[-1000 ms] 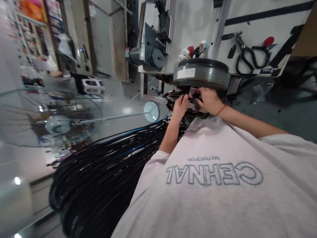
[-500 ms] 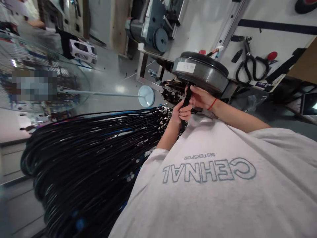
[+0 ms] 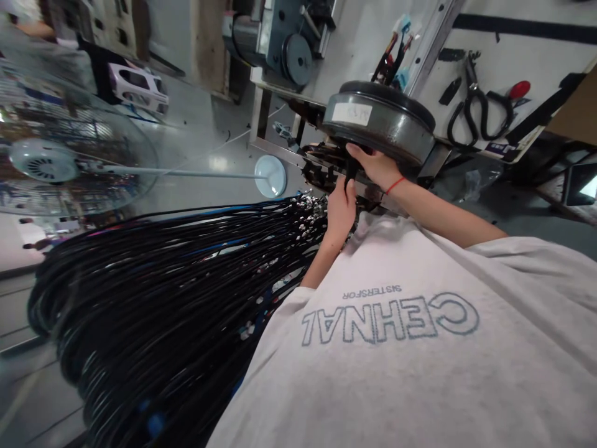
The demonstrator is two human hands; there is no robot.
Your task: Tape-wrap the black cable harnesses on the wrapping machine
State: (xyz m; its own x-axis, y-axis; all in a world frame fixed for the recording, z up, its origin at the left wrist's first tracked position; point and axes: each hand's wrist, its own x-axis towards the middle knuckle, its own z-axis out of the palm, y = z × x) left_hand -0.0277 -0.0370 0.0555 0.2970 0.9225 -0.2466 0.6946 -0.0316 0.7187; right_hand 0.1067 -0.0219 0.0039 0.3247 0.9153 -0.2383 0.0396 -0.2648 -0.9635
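My left hand (image 3: 341, 208) is closed around a black, cable-like strip (image 3: 351, 170). Its upper end runs toward the underside of a round grey metal drum (image 3: 382, 127), which has a black top and a white label. Just beneath that drum my right hand (image 3: 374, 167) grips the same black piece, its fingertips partly hidden. Behind the drum, wires with light blue connector ends (image 3: 394, 56) stick up. Dark brown, toothed round parts (image 3: 319, 165) sit to the left of my hands.
A large hanging bundle of black cables (image 3: 163, 298) fills the left side. Black-handled scissors (image 3: 476, 106) lie on the bench at right, by a red round object (image 3: 519, 90). A standing fan (image 3: 44, 160) with a round pale base (image 3: 270, 176) is at left. A grey motor unit (image 3: 275, 46) stands at the back.
Both hands have shifted slightly upward toward the drum, and less of the black strip shows below them. More wire with light blue ends now shows above the drum. The view has shifted a little.
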